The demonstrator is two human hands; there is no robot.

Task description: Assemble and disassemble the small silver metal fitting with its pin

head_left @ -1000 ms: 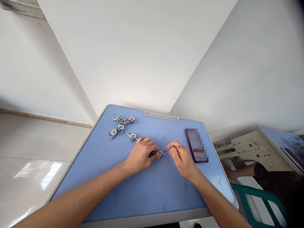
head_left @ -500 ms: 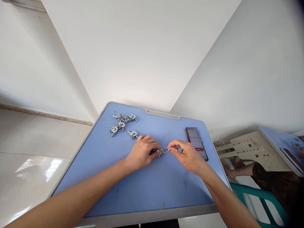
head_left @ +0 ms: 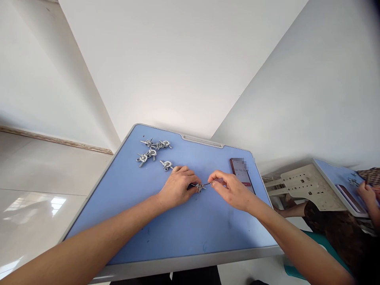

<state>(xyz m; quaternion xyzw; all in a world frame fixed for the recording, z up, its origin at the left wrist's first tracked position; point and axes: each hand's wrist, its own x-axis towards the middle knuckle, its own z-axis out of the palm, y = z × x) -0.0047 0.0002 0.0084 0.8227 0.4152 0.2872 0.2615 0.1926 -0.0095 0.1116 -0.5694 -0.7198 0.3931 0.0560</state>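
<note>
My left hand pinches a small silvery metal part against the blue table. Just to the right, my right hand is closed on a thin screwdriver-like tool, its shaft pointing left at the metal part. Whether the tip touches the part is too small to tell. One similar metal part lies beyond my left hand. Several more metal parts form a loose group near the table's far left corner.
A phone with a timer lies right of my right hand. At the far right, a person's hand is over a second blue table. A beige perforated panel stands between the tables. White walls rise behind.
The view has shifted slightly, and more of the other person's hand and arm shows at the right. My hands keep nearly the same hold and place on the part and the tool.
</note>
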